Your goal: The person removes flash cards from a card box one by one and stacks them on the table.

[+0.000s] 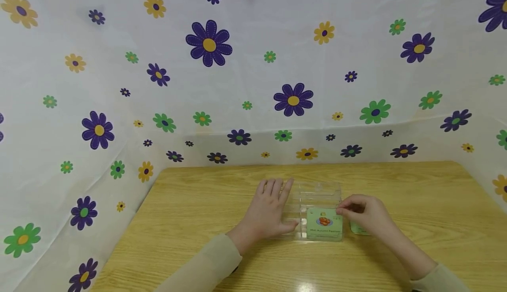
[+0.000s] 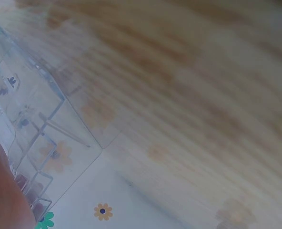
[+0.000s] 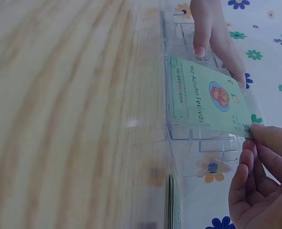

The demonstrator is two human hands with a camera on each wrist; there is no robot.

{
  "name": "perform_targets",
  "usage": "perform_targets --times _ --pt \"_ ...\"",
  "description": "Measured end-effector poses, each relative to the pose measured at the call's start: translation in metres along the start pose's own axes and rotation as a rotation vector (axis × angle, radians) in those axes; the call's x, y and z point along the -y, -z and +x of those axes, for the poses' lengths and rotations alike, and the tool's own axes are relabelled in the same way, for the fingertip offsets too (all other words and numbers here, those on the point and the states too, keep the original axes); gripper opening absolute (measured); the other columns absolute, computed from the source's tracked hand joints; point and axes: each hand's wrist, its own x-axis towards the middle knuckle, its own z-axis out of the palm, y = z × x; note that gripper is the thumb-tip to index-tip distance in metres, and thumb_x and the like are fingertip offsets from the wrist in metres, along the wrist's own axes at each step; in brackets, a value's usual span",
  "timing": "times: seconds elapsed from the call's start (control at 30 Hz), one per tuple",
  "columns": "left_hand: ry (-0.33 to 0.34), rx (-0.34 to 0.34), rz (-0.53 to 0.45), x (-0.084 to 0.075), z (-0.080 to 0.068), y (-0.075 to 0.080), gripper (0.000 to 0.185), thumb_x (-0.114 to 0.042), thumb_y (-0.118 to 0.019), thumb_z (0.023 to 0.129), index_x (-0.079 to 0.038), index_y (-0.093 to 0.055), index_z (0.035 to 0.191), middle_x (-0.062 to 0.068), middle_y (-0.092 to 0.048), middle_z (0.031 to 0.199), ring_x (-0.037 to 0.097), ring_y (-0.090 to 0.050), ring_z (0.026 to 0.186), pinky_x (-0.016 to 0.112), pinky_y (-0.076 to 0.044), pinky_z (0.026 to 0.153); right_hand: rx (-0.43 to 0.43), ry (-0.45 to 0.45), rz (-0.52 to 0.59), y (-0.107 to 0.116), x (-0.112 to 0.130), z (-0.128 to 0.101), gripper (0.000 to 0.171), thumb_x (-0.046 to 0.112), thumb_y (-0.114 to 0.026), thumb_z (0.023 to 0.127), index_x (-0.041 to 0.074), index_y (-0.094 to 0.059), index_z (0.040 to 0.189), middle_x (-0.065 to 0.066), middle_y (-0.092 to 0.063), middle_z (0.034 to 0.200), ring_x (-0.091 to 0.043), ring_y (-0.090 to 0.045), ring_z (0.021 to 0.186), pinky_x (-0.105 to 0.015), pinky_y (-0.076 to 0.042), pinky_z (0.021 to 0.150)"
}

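A clear plastic organizer box (image 1: pixel 321 198) with compartments lies on the table. My left hand (image 1: pixel 269 213) rests over its left part, fingers stretched toward the far edge and thumb near the middle divider. My right hand (image 1: pixel 368 215) pinches the corner of a green card (image 3: pixel 205 95) between thumb and fingertips. The card is printed "Mid-Autumn Festival" with a picture of food on a blue plate; it lies tilted over the box's right compartment. Beneath my right hand, a stack of green cards (image 3: pixel 171 205) lies beside the box, partly hidden in the head view.
The wooden table (image 1: pixel 190 221) carries the box and the stack. A white cloth (image 1: pixel 245 76) with purple, green and orange flowers hangs behind and at both sides. In the left wrist view the box's clear wall (image 2: pixel 76 119) shows, along with blurred wood grain.
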Motion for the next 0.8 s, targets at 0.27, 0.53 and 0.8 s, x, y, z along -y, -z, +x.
perform_targets --times 0.27,0.53,0.8 --pt "0.001 -0.006 -0.005 -0.0004 0.0003 -0.0006 0.111 -0.082 -0.051 0.09 -0.011 -0.021 0.169 0.009 -0.048 0.145 0.026 -0.049 0.134 0.049 -0.038 0.119 -0.003 -0.008 0.011 0.0009 0.0002 0.0001 0.007 0.009 -0.08 0.094 0.004 -0.081 0.097 -0.009 -0.079 0.094 -0.003 -0.061 0.074 -0.021 -0.053 0.065" --pt "0.005 -0.01 -0.001 -0.0005 -0.0004 -0.0023 0.112 -0.083 -0.051 0.089 -0.011 -0.02 0.169 0.008 -0.048 0.145 0.026 -0.049 0.133 0.049 -0.038 0.118 0.001 -0.031 0.03 0.0009 0.001 0.0004 0.008 0.009 -0.078 0.095 0.002 -0.081 0.098 -0.012 -0.08 0.099 -0.002 -0.065 0.077 -0.021 -0.055 0.068" --pt "0.004 -0.014 -0.006 -0.0001 -0.0006 -0.0018 0.112 -0.083 -0.052 0.089 -0.012 -0.021 0.169 0.008 -0.049 0.145 0.026 -0.05 0.133 0.049 -0.038 0.119 -0.004 -0.032 0.037 0.002 0.0018 0.001 0.009 0.009 -0.077 0.096 0.002 -0.081 0.099 -0.012 -0.08 0.099 -0.002 -0.065 0.077 -0.021 -0.055 0.068"
